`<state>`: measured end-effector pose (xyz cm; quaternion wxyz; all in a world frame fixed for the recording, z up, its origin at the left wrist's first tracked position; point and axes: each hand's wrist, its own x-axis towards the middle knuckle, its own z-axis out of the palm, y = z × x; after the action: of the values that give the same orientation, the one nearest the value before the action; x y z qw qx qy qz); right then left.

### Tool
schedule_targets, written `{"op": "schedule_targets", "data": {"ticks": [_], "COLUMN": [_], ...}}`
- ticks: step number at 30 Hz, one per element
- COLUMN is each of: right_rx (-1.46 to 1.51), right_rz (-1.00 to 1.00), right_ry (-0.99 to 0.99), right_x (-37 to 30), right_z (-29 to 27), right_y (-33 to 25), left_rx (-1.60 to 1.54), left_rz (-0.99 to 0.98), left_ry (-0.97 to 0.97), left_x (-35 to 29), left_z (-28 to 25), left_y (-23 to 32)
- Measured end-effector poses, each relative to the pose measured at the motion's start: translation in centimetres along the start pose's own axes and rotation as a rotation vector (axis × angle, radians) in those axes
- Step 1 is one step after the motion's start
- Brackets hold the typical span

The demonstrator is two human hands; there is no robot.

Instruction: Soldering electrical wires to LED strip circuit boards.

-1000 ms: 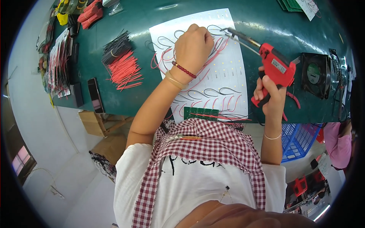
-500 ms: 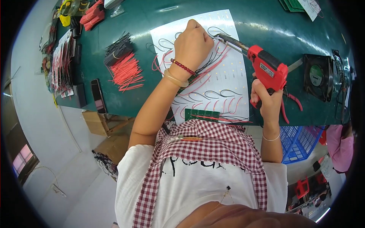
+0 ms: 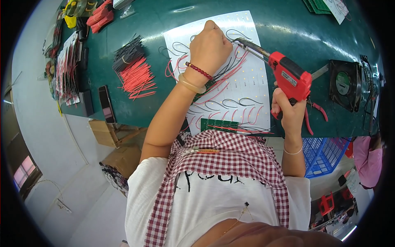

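Observation:
A red and black soldering gun (image 3: 290, 76) is gripped in my right hand (image 3: 289, 108), with its metal tip reaching left over a white panel (image 3: 257, 78). My left hand (image 3: 210, 46) is closed low over the panel, just left of that tip. Its fingertips are turned away, so what they pinch is hidden. A black wire loop (image 3: 235, 33) lies beside the left fingers. Loose red and black wires (image 3: 230, 74) spread across the panel from beneath my left hand and wrist. Nearer me are rows of short black wires (image 3: 226, 101) and red wires (image 3: 234, 113).
Left of the panel lie bundled black wires (image 3: 128, 52) and red wires (image 3: 138, 78), plus a dark phone-like object (image 3: 106, 105). Pink-handled pliers (image 3: 308, 121) and a black fan (image 3: 345, 85) are at right. Small green circuit boards (image 3: 219, 124) lie by the table's near edge.

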<state>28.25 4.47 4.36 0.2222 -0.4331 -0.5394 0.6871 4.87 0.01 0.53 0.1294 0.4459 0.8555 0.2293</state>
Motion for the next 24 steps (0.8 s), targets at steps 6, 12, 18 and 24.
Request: {"op": "schedule_targets", "data": {"ticks": [6, 12, 18, 24], "right_rx": [0.132, 0.110, 0.124, 0.140], "right_rz": [0.010, 0.012, 0.035, 0.045], "right_ry": [0.022, 0.025, 0.036, 0.015], "right_x": [-0.2, -0.3, -0.5, -0.3], "right_z": [-0.3, -0.6, -0.8, -0.6], "right_y": [-0.5, -0.5, -0.6, -0.2], "left_rx": [0.007, 0.015, 0.131, -0.021], "left_rz": [-0.013, 0.054, 0.205, 0.300], "left_ry": [0.003, -0.013, 0.042, 0.030], "left_x": [0.1, -0.5, -1.3, -0.9], "left_z": [0.1, 0.1, -0.2, 0.1], "left_y": [0.0, 0.0, 0.4, -0.5]}}
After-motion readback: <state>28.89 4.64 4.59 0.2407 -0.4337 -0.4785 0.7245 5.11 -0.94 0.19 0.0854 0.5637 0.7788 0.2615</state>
